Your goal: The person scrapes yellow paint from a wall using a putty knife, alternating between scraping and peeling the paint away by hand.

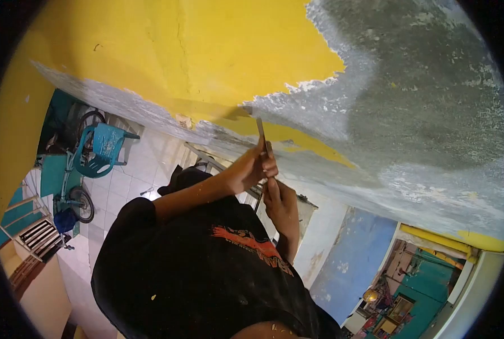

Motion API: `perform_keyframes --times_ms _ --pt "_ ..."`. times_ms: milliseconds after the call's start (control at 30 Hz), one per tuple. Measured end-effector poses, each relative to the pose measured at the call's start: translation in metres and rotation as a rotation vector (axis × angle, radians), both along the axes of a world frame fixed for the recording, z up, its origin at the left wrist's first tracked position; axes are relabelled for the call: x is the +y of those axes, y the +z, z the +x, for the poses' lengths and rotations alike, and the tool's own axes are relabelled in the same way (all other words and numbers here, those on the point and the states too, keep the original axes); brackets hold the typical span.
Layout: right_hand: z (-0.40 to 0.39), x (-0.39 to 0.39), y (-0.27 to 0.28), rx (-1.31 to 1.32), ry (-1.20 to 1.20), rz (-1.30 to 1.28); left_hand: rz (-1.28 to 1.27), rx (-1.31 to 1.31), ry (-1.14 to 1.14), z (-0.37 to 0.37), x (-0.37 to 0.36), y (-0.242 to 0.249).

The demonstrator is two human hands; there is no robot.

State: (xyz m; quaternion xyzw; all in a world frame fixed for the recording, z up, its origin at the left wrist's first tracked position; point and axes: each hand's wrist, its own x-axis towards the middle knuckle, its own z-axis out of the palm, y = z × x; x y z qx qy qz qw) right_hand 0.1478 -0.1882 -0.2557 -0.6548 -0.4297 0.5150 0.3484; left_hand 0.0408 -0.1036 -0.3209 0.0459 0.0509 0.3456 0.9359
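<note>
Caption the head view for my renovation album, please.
Both hands press a scraper against yellow paint peeling off a grey wall.

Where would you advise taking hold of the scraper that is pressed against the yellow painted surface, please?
Grip the scraper by its lower shaft, coming from below: its blade tip sits against the yellow paint, so only the lower end is free. Both hands already stack there, one hand higher, the other hand below; which is left I cannot tell.

Hands: two are counted, a left hand (251,169) and a right hand (280,202).
Scrapers: one scraper (261,134) is seen.
Chairs: one blue plastic chair (102,148) is counted.
Bicycles: one bicycle (74,198) is counted.
Black shirts: one black shirt (201,271) is seen.
</note>
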Motion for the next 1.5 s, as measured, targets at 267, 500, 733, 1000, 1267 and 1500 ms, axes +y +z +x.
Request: perform_keyframes --times_ms 267,500,733,1000,1267,1500 --pt "-0.016 0.036 -0.002 -0.065 0.075 -0.008 0.032 -0.057 0.205 -0.013 0.02 -0.019" --pt "-0.012 0.01 0.014 -0.136 0.067 0.075 0.09 -0.025 0.016 -0.016 0.005 -0.019" --pt "-0.013 0.029 -0.003 -0.286 0.052 0.079 -0.017 -0.057 0.087 -0.01 0.015 -0.012" --pt "0.005 -0.001 0.014 -0.226 -0.061 0.025 0.109 -0.02 0.037 0.002 -0.001 0.009" --pt "-0.048 0.038 -0.052 0.078 0.076 0.107 0.171 0.268 0.373 -0.041 0.024 -0.001" --pt "-0.045 0.029 -0.073 0.619 -0.065 -0.109 0.279 0.509 0.269 -0.041 0.02 -0.007"
